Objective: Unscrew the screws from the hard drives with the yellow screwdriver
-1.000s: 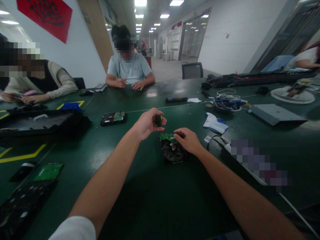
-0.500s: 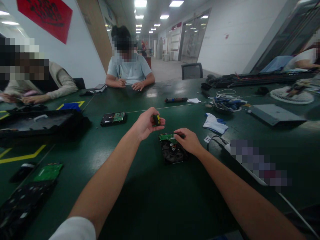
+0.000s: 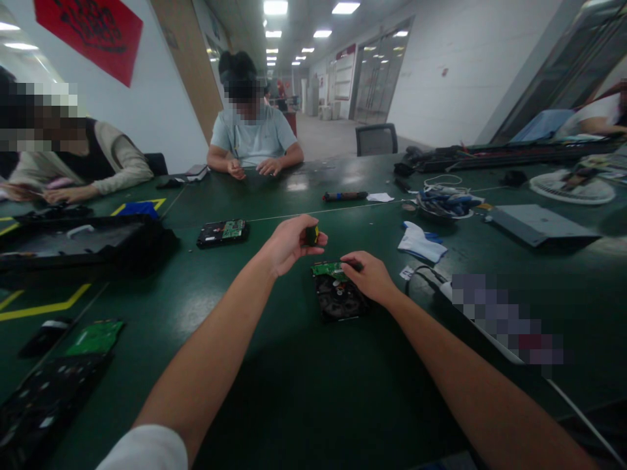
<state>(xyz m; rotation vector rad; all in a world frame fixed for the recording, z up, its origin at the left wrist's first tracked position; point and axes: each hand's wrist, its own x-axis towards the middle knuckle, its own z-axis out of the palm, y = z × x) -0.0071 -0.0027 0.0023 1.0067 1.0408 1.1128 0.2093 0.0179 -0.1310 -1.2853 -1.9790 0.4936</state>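
A hard drive (image 3: 339, 301) lies on the green table in front of me, its green circuit board (image 3: 327, 268) at the far end. My right hand (image 3: 368, 274) grips the drive's far right corner, thumb over the board and fingers curled at the side. Just above and beyond the far left corner, my left hand (image 3: 294, 243) pinches a short black and yellow handle (image 3: 312, 235), which looks like a screwdriver's. I cannot make out its shaft or whether it touches the drive.
Another hard drive (image 3: 223, 233) lies to the left, with more drive parts (image 3: 53, 388) at the near left. A black tray (image 3: 83, 238) stands far left. To the right are a glove (image 3: 422, 242), a power strip (image 3: 490, 323) and a grey metal case (image 3: 541, 223). A co-worker (image 3: 255, 137) sits opposite.
The yellow mark on the handle has shifted back and forth as my left fingers turned it slightly. My right hand and the hard drive have stayed in place.
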